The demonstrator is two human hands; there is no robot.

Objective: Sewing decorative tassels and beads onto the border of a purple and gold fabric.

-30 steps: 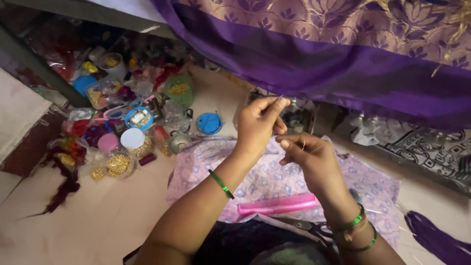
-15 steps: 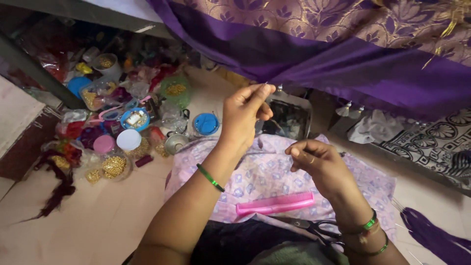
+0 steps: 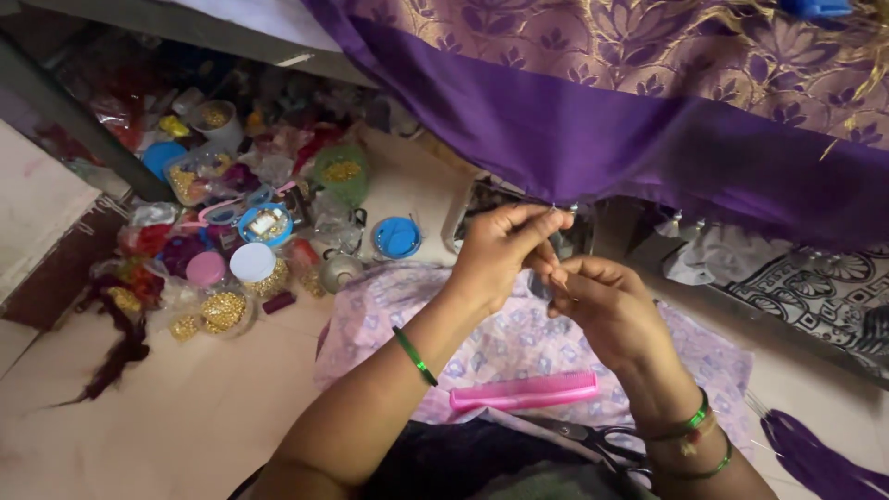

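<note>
Purple cloth (image 3: 593, 130): hem pinched by left hand (image 3: 505, 248) fingers.
Right hand (image 3: 607, 301): fingers pinched narrow, contents unclear.
Floor: blue round lid (image 3: 397, 238), pink comb (image 3: 524, 391).

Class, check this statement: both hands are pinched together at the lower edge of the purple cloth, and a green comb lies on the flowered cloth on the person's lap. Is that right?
Not quite. The comb is pink, not green, as the head view shows. The rest holds: the left hand and right hand pinch together at the lower edge of the purple cloth, and the comb lies on the flowered cloth on the lap.
</note>
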